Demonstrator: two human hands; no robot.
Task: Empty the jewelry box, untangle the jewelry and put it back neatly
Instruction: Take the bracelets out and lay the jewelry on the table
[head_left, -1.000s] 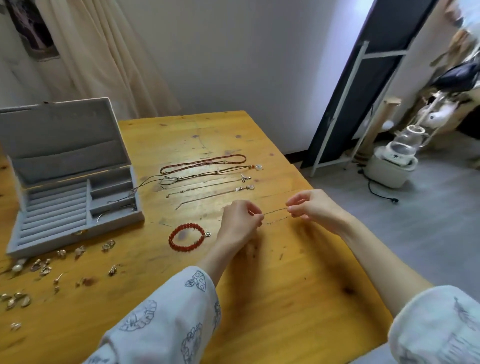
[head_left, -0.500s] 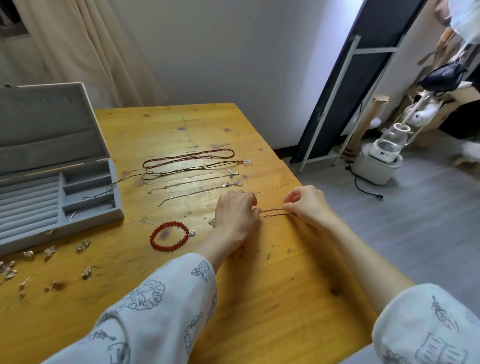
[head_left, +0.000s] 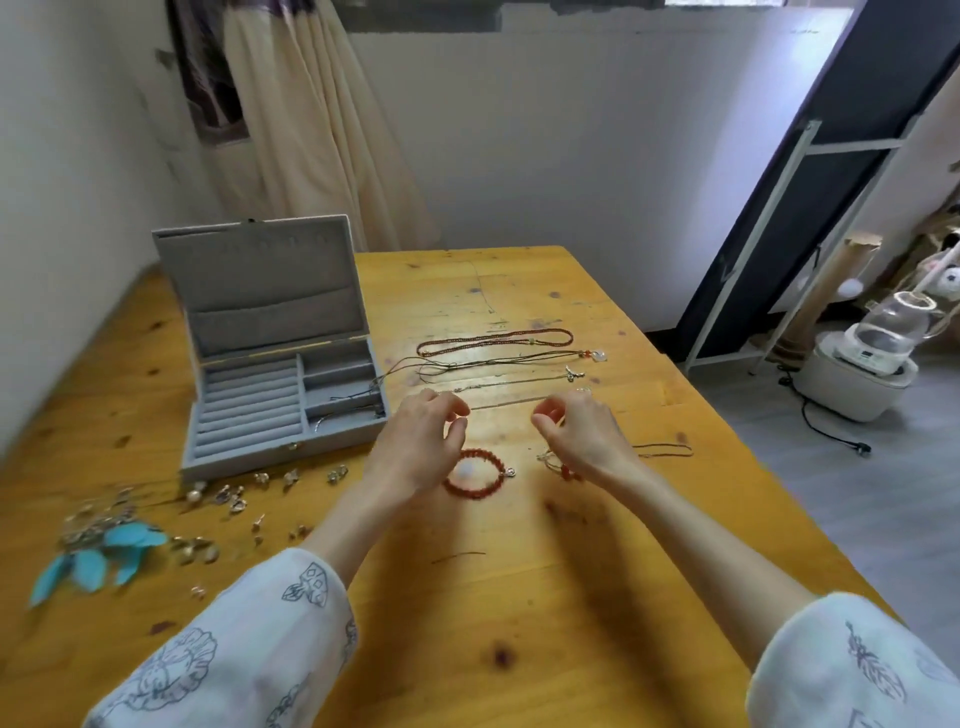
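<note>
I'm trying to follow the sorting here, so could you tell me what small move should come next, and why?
Probably reach for the thin chain lying by the right hand and straighten it alongside the necklaces already laid out in rows. Both it and the left hand hover with loosely curled fingers, seemingly holding nothing, and the jewelry box is open, with cords trailing out over its edge.

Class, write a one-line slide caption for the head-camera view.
Both hands, left and right, hover over a red bead bracelet beside the open grey jewelry box on a wooden table.

We see a white wall (head_left: 545, 156), cream curtain (head_left: 311, 145), grey floor (head_left: 857, 493), and dark panel (head_left: 831, 171) leaning right.
</note>
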